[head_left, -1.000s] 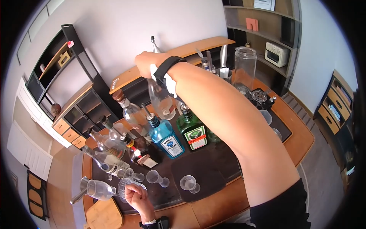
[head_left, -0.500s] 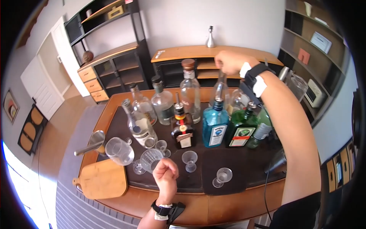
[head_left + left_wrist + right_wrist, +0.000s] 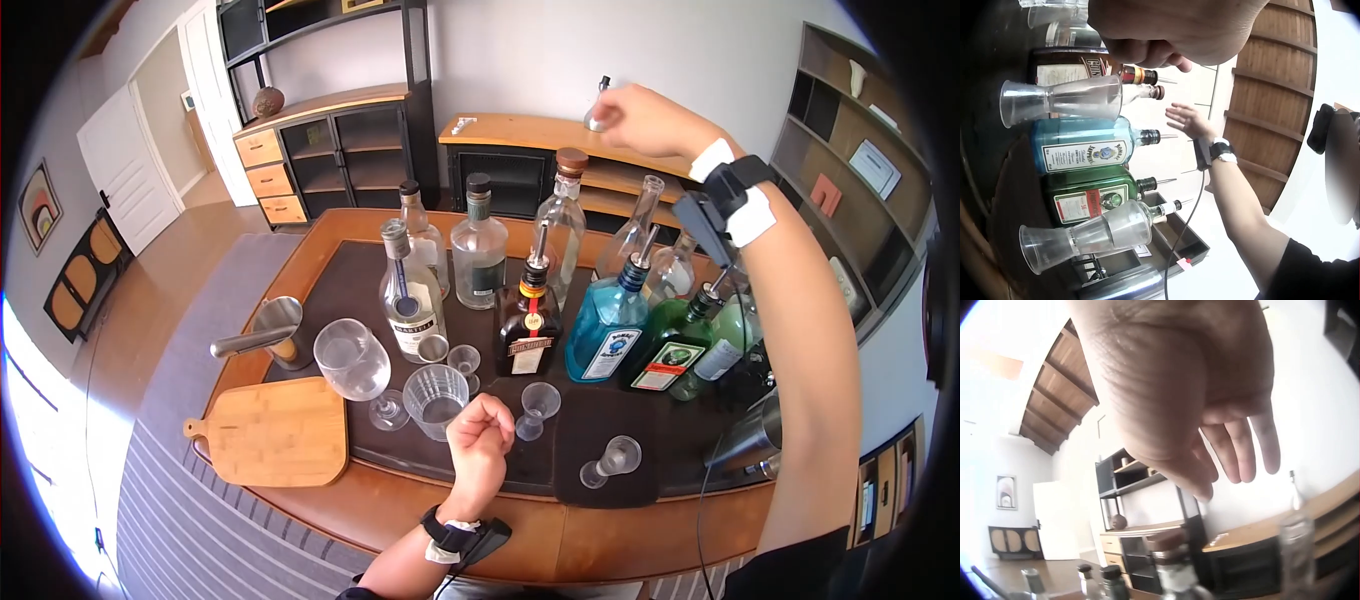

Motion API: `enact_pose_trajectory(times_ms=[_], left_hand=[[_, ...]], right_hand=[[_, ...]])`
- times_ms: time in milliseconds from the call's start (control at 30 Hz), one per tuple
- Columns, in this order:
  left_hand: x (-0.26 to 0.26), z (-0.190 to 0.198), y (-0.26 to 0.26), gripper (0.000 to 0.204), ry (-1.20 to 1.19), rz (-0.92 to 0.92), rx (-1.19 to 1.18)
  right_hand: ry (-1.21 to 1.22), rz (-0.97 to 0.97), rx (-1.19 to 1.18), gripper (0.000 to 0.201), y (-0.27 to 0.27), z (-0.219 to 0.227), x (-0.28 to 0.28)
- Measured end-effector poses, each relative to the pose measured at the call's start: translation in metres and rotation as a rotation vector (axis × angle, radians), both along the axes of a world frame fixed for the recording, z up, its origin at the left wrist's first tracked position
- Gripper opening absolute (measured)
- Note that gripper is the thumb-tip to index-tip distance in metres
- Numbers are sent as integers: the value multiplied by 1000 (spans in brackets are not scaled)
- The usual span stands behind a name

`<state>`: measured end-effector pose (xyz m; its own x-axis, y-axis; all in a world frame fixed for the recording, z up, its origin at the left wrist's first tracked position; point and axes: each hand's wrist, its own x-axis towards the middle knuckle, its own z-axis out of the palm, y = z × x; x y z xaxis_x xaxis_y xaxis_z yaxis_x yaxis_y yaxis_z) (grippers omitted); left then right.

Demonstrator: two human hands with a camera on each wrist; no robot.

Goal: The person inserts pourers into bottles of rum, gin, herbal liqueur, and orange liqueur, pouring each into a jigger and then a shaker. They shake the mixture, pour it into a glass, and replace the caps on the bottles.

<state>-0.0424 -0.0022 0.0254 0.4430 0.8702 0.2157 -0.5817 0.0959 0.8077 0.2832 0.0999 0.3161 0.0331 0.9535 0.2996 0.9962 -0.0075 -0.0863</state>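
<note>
My right hand (image 3: 640,120) is raised over the back row of bottles, holding nothing. Its fingers (image 3: 1238,450) hang loosely extended in the right wrist view. Just below stands a clear glass carafe (image 3: 630,235) with an uncovered mouth, beside a cork-topped bottle (image 3: 563,220). My left hand (image 3: 478,450) hovers at the table's front with loosely curled fingers, also holding nothing. It is nearest to a ribbed clear glass (image 3: 432,402) and a clear hourglass jigger (image 3: 538,402). Another hourglass jigger (image 3: 618,458) stands on the dark mat.
A blue bottle (image 3: 605,335), a green bottle (image 3: 670,345) and a brown bottle (image 3: 525,335), all with pourers, stand mid-table. Left are a labelled bottle (image 3: 412,305), a wine glass (image 3: 352,365), a metal cup (image 3: 280,325) and a wooden board (image 3: 275,435). A cable (image 3: 705,500) hangs at right.
My right hand has let go of the carafe's neck and lifted up and away to the right. The head view has swung. My left hand stays curled near the ribbed glass.
</note>
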Motion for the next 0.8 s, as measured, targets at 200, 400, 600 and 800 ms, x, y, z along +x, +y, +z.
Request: enact_pose_trajectory(times_ms=[200, 400, 600, 800], left_hand=[[0, -3, 1, 28, 4, 8, 23], [-1, 1, -4, 32, 2, -34, -24], [1, 0, -7, 28, 30, -41, -8], [1, -1, -7, 32, 15, -38, -16]], right_hand=[[-144, -128, -241, 38, 46, -17, -74], [-48, -258, -402, 23, 53, -36, -56], [213, -219, -293, 24, 52, -52, -42], [116, -100, -126, 24, 50, -57, -35]])
